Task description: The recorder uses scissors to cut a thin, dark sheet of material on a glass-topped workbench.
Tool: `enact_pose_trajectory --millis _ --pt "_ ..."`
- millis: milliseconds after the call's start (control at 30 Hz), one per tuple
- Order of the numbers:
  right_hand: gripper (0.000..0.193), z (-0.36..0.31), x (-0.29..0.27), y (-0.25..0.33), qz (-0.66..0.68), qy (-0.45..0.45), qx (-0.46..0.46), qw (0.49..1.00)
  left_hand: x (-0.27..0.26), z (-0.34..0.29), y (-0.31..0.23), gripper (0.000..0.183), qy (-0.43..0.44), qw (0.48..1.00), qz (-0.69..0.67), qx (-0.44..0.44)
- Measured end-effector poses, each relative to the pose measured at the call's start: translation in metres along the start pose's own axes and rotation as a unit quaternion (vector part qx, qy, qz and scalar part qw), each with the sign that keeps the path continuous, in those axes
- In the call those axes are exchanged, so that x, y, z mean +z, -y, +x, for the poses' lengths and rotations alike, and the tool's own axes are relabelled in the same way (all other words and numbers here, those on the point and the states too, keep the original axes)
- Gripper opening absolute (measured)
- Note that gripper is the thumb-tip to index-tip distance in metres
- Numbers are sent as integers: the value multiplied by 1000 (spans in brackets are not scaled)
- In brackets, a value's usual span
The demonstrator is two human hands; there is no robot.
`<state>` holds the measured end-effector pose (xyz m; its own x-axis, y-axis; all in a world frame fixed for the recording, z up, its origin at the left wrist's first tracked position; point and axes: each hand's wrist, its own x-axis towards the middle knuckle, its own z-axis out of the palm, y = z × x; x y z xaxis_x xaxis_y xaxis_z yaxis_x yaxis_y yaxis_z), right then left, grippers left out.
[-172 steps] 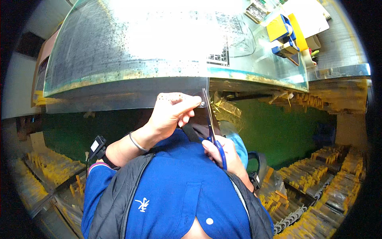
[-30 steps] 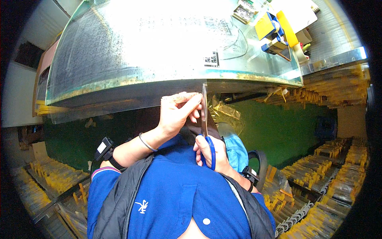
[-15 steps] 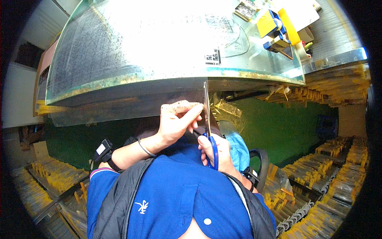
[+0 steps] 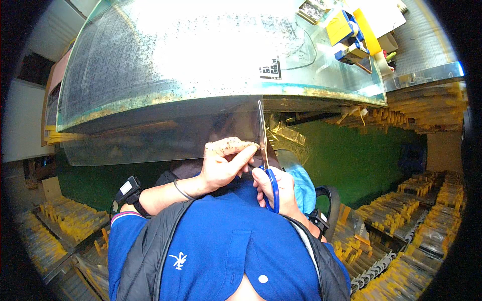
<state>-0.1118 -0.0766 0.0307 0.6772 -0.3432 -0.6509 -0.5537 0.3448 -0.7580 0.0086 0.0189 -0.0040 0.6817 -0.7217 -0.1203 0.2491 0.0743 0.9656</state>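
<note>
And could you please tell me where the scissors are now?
In the head view, the scissors are in the right hand, just right of the left hand, blades pointing toward the glass tabletop.

One white character [image 4: 178,260] stood out on the blue shirt [image 4: 211,226], boldest mark in sight! Up at the glass table [image 4: 346,83], a black panel [image 4: 271,68] showed blocky pale shapes, too small to read, while the left wrist device [image 4: 131,184] wore a white label [image 4: 125,188], illegible here.

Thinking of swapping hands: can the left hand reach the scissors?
Probably not freely: the scissors are close, but the left hand pinches the clear sheet and the right hand holds their blue handles.
</note>
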Motion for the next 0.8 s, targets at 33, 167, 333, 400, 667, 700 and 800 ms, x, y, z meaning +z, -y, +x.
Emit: enact_pose_trajectory --millis 33,167,333,400,667,700,800 --pt "31 0 0 0 2 0 -1 1000 0 -1 1 9 3 1000 8 -2" --pt "29 2 4 3 52 -14 -43 998 2 -9 4 8 16 999 38 1" --pt "28 -2 1 12 21 -8 -1 1000 1 -10 6 8 30 996 74 45" --pt "29 -2 1 13 13 -12 14 1000 1 -10 6 8 30 993 102 49" --pt "34 -3 2 16 52 -2 -22 998 1 -17 13 9 38 995 81 44" --pt "34 -3 2 16 54 -1 -19 998 2 -17 10 9 39 995 82 44" --pt "33 -3 1 16 66 6 -17 998 1 -18 10 10 51 994 83 38"
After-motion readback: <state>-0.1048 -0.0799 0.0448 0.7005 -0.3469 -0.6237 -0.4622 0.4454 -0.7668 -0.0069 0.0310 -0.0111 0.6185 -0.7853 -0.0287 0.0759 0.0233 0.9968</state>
